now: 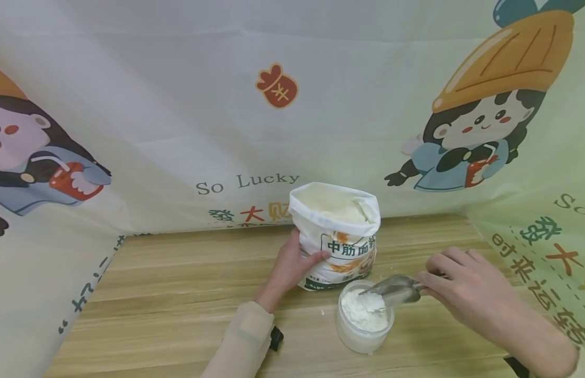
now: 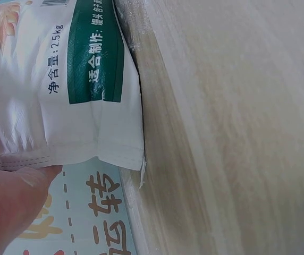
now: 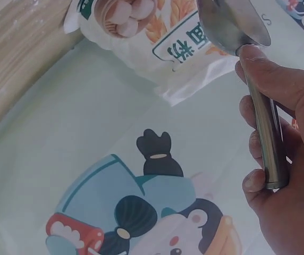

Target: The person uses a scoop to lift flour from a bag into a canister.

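A white bag of flour (image 1: pixel 334 247) with green and orange print stands upright, its top folded outward and pale flour (image 1: pixel 330 203) visible inside. My left hand (image 1: pixel 292 266) grips the bag's left side, thumb across the front; the left wrist view shows that thumb (image 2: pixel 14 199) by the bag's bottom seam. My right hand (image 1: pixel 467 286) holds a metal scoop (image 1: pixel 402 290) by its handle, fingers wrapped round it in the right wrist view. Tilted down, the scoop's tip is over a clear round tub (image 1: pixel 363 341) in front of the bag. White flour (image 1: pixel 365 310) fills the tub near its rim.
Under everything lies a wood-grain tabletop (image 1: pixel 179 294). Printed cloth (image 1: pixel 202 105) with cartoon figures hangs at the back and along both sides, the bag close to the back one. Small white specks of flour (image 1: pixel 322 313) dot the table by the tub.
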Demonstrator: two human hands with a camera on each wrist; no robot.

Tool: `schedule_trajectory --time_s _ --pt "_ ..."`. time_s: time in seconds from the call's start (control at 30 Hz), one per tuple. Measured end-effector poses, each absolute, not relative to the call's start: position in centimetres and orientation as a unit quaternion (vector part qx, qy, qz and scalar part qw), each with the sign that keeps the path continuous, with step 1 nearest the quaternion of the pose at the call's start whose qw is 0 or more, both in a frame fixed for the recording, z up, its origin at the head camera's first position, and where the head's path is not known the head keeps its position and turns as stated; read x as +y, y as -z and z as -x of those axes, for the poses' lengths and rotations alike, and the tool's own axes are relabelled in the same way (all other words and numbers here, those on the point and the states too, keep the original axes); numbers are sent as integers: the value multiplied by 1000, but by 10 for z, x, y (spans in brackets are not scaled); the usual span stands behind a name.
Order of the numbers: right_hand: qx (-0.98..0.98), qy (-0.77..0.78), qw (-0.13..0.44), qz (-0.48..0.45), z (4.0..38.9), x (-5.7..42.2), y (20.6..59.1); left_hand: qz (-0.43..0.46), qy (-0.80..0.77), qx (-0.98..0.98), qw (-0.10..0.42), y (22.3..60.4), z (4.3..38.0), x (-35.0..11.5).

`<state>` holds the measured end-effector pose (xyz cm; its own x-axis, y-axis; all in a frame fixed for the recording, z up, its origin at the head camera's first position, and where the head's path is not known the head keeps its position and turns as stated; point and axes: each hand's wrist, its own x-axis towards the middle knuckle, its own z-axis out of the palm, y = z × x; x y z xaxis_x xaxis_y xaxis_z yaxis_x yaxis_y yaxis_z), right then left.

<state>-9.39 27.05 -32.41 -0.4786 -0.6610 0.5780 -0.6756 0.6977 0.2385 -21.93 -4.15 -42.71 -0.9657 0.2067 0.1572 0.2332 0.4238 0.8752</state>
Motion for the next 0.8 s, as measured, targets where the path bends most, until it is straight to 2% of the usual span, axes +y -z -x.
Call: schedule_trajectory --time_s 0.5,0.8 --pt "-862 -57 343 -370 97 289 327 129 523 -842 12 428 220 -42" --pt "-896 -96 296 -317 101 322 333 128 523 -843 11 429 221 -42"
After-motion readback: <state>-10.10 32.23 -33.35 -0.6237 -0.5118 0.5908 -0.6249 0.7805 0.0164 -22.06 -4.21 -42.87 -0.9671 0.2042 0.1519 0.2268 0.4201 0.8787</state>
